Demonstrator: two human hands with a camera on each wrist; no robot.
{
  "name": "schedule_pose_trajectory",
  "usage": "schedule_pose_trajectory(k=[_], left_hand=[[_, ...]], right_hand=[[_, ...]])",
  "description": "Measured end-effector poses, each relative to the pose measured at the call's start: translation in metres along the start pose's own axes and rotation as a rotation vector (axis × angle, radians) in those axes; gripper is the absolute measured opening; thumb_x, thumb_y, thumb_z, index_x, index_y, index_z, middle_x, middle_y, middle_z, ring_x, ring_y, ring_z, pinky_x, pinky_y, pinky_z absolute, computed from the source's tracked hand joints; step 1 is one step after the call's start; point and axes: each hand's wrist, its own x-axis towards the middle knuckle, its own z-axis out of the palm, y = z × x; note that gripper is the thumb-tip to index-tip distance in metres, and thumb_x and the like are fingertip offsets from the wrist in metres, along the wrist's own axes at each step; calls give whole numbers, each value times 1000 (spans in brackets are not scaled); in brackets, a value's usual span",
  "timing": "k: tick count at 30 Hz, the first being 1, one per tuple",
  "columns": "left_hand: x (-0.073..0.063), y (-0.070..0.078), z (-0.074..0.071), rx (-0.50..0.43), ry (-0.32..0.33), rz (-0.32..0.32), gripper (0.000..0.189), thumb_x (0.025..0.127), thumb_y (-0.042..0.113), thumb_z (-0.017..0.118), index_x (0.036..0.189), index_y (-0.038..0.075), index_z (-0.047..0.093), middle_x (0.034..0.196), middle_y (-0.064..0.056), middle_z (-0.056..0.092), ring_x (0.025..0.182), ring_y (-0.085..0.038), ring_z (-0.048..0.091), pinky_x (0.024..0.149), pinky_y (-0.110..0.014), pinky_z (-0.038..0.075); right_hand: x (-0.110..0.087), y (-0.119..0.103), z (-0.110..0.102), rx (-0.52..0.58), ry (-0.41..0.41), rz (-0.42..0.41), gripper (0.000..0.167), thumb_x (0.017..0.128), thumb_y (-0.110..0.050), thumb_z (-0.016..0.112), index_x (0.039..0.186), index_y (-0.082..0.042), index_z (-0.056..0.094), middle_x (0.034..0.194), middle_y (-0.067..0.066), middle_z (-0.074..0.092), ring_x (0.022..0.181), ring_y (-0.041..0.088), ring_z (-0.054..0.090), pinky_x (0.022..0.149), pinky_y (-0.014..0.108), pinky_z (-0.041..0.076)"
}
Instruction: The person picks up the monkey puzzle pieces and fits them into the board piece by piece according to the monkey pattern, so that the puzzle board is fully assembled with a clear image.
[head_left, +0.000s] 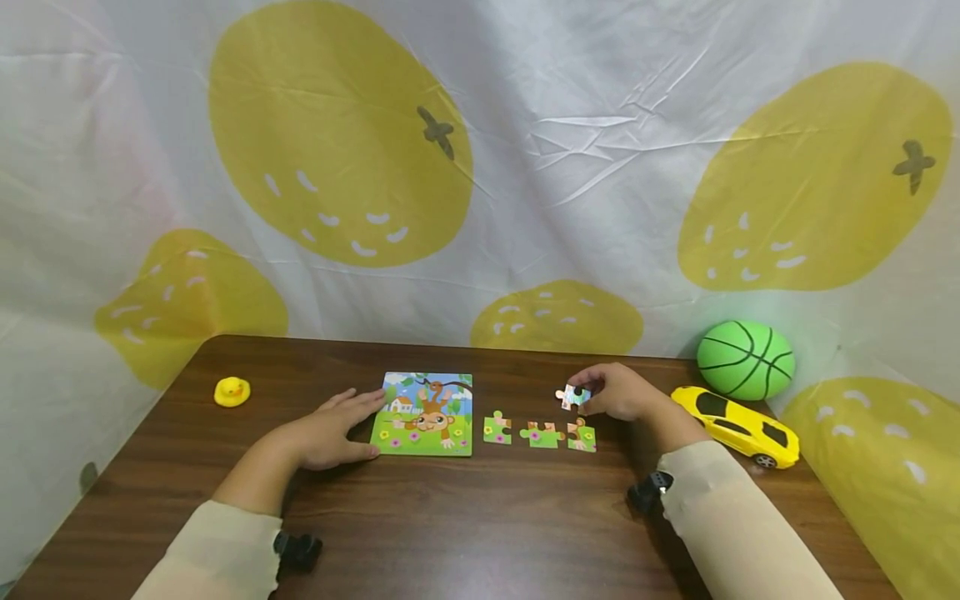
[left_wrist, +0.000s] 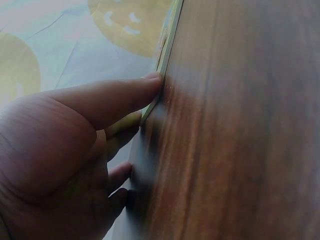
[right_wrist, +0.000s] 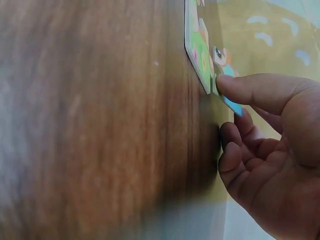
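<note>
A square picture board (head_left: 427, 417) with a monkey on a green meadow lies flat on the wooden table. My left hand (head_left: 341, 429) rests at its left side, fingers extended, with the thumb (left_wrist: 130, 95) and fingertips touching the edge. To the right of the board lie three jigsaw pieces: a left one (head_left: 495, 428), a middle one (head_left: 543, 437) and a right one (head_left: 583, 438). Just behind that row, my right hand (head_left: 617, 392) pinches another jigsaw piece (head_left: 570, 397) between thumb and fingers. In the right wrist view this piece (right_wrist: 230, 104) shows a light blue part.
A yellow toy car (head_left: 738, 427) stands right beside my right forearm. Behind it sits a green ball (head_left: 746, 360) with black lines. A yellow rubber duck (head_left: 232, 391) is at the far left of the table (head_left: 465, 525). A fruit-print curtain (head_left: 510, 167) hangs along the back edge.
</note>
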Motion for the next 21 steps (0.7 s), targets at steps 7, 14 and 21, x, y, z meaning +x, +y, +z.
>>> schedule_pose_trajectory(k=[7,14,21], left_hand=[[1,-1,0,6,-4,-9,86,100,46,74,170,16,33,180,-9,25,166,-52,10,127,-78,16],[1,-2,0,3,-5,0,86,100,47,74,169,15,34,180,-10,25,165,-53,10,127,-79,17],[3,-6,2,14,1,-2,87,100,48,73,170,16,34,180,-8,25,166,-51,11,128,-78,17]], right_hand=[[0,-6,2,10,45,-10,27,95,-11,77,122,-10,78,111,7,75,98,20,64,86,34,54],[2,-24,9,120,57,-26,24,100,-13,72,124,-13,77,98,5,67,79,17,62,70,30,54],[4,-57,23,208,40,-72,24,100,-14,73,124,-17,77,100,4,67,80,18,63,72,33,56]])
